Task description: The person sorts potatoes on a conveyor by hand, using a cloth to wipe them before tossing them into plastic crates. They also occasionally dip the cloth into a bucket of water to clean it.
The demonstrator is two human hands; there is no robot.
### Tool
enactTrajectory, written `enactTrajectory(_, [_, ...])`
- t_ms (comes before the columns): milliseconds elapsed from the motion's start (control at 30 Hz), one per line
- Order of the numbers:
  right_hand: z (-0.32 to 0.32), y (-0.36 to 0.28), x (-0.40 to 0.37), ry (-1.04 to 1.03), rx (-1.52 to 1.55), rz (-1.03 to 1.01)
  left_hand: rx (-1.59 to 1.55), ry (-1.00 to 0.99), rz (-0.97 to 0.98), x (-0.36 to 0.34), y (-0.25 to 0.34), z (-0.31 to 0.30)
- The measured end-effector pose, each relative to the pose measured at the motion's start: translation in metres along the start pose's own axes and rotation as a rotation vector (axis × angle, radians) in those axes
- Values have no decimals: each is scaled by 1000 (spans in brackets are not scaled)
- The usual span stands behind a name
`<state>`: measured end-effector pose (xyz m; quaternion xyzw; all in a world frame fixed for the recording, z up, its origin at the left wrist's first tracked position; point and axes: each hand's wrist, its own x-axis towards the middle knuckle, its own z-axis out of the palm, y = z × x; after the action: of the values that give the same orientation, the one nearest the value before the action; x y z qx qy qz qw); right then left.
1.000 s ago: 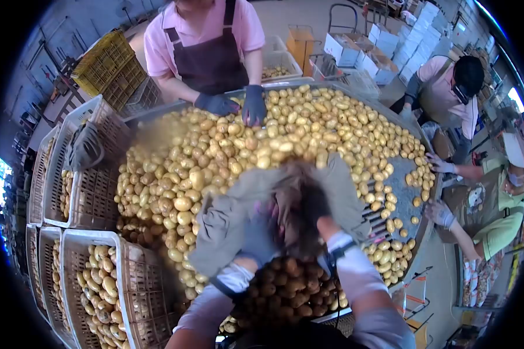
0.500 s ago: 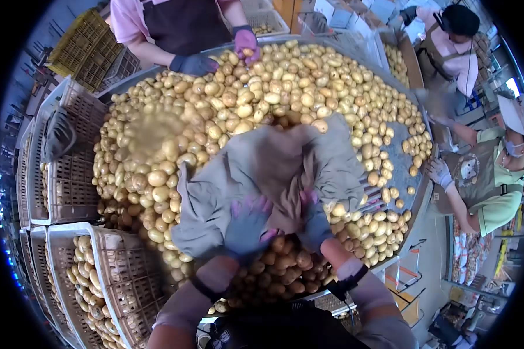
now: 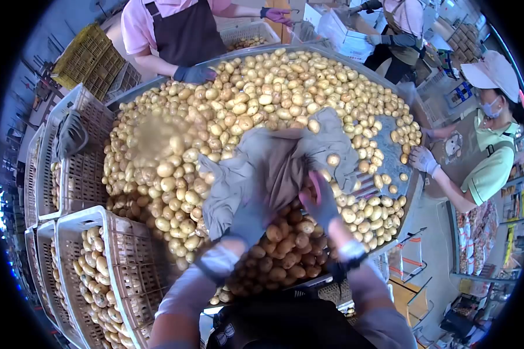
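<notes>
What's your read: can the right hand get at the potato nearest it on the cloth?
Probably yes. The right hand looks open and close by, and that potato lies on top of the cloth with nothing seen covering it; only cloth shows between them.

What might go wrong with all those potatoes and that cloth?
The single potato sitting on the cloth might roll off if the left hand tugs the cloth. Other potatoes are heaped close to the table's rim, so a bump might send some over.
</notes>
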<state>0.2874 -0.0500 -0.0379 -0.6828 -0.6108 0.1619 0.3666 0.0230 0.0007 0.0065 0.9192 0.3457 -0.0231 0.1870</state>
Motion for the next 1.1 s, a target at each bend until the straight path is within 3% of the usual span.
enactTrajectory(33, [-10,-6,-34,-27,-49,59,3,6,1,-13,-2,8])
enactTrajectory(67, [-20,-12,-68,-59,-97,116,-61,135,-1,-25,-5,22])
enactTrajectory(100, [-30,-35,-94,-172,-92,322,-122,262,-1,-32,-8,31])
enactTrajectory(167, [-35,-57,-129,-267,21,420,-132,282,-19,-29,-8,29])
enactTrajectory(233, [-13,-55,-157,-22,-241,-9,-132,292,-58,-26,-9,26])
enactTrajectory(300, [4,-34,-170,-134,-215,182,-242,169,-89,-17,-10,21])
enactTrajectory(367, [9,-31,-158,-88,-273,58,-464,94,-314,-30,1,-6])
enactTrajectory(433, [0,-52,-144,-179,-202,148,-700,228,-347,-51,4,-20])
enactTrajectory(500, [4,-56,-146,-160,-246,96,-1075,147,-553,-69,8,-30])
enactTrajectory(533, [5,-55,-144,-136,-254,93,-1307,306,-375,-69,-13,11])
enactTrajectory(633, [3,-79,-146,-78,-303,85,-1465,407,-358,-74,-28,12])
enactTrajectory(700, [3,-108,-146,60,-292,-144,-1534,461,-325,-65,-38,-3])
enactTrajectory(733, [17,-107,-147,11,-121,-234,-1415,474,-351,-53,-52,2])
enactTrajectory(767, [15,-126,-145,-298,117,-91,-1296,486,-373,-39,-68,12])
enactTrajectory(800, [14,-148,-143,-603,352,57,-1382,505,-336,-25,-81,24])
enactTrajectory(867, [43,-162,-143,-858,1000,110,-1396,516,-302,-4,-98,35])
enactTrajectory(900, [58,-152,-147,-849,995,106,-1359,512,-300,-1,-97,32])
enactTrajectory(967, [90,-135,-154,-1222,1404,493,-1142,508,-332,-1,-92,23])
enactTrajectory(1000, [78,-155,-146,-1195,1371,720,-962,507,-366,-7,-86,16])
enactTrajectory(1033, [77,-162,-140,-1194,1374,716,-782,504,-399,-13,-79,9])
enactTrajectory(1067, [78,-167,-136,-1243,1355,856,-1192,538,-448,-15,-68,4])
enactTrajectory(1100, [75,-176,-137,-1189,1333,752,-1191,536,-450,-23,-51,-15])
